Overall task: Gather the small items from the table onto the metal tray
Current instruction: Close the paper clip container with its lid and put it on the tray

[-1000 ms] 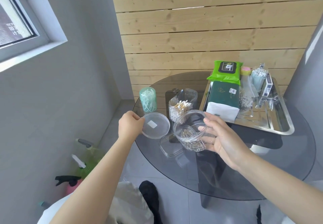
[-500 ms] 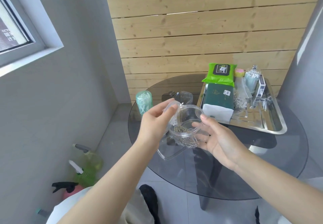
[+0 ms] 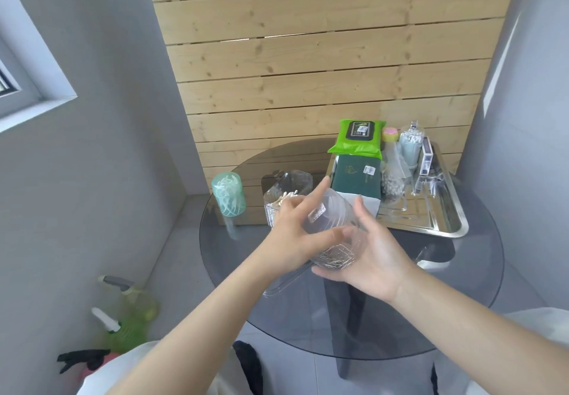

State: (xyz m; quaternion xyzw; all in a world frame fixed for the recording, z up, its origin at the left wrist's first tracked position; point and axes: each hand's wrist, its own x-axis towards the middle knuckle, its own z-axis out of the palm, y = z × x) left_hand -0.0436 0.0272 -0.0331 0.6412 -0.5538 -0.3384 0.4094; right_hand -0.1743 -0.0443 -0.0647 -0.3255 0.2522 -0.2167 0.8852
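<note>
Above the round glass table (image 3: 462,302) both hands hold a clear round jar (image 3: 334,240) with paper clips in its bottom. My right hand (image 3: 372,250) cups the jar from the right and below. My left hand (image 3: 295,234) presses the jar's clear lid (image 3: 323,210), which bears a small white label, onto the top. The metal tray (image 3: 443,213) lies at the table's far right, holding a dark green tissue pack (image 3: 357,179), a bright green wipes pack (image 3: 357,139), a swab jar (image 3: 411,145) and other small items.
A mint floss-pick container (image 3: 228,194) and a clear box of cotton swabs (image 3: 286,191) stand on the table's left part. A flat clear rectangular lid (image 3: 283,283) lies under my hands. Spray bottles (image 3: 129,317) stand on the floor at the left. Wooden slats back the table.
My left hand picked the round lid off the table and brought it onto the jar in my right hand. The view shifted, with the table now lower and further right.
</note>
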